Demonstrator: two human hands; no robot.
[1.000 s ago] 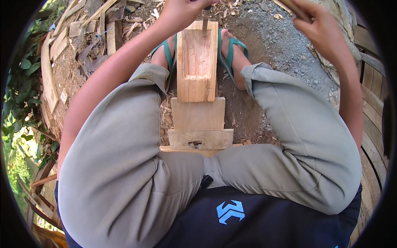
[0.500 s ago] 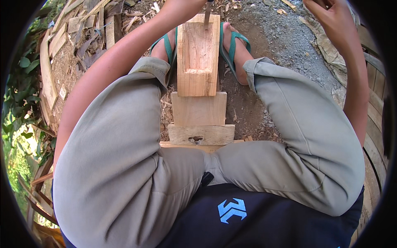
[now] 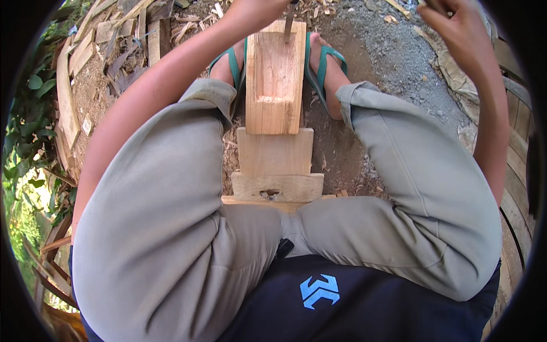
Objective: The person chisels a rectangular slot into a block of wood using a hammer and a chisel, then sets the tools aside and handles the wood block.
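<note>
A pale wooden block (image 3: 275,108) with a rectangular hollow carved into its top lies between my feet. My left hand (image 3: 259,11), partly cut off by the upper edge, is closed around a chisel (image 3: 289,29). The chisel's dark metal blade stands nearly upright, its tip at the far right part of the hollow. My right hand (image 3: 453,25) is raised at the upper right, apart from the block. Its fingers are closed on a brownish handle (image 3: 437,7), whose other end is out of view.
Under the block's near end is a flat board (image 3: 275,151), with a cross piece with a knot hole (image 3: 277,187) nearer me. Wood scraps (image 3: 108,34) and shavings lie at the upper left. Grey gravel (image 3: 393,51) and a crumpled sheet (image 3: 456,80) are on the right.
My right hand has come down slightly, and the handle in it shows more. The chisel and my left hand have shifted very little with the view.
</note>
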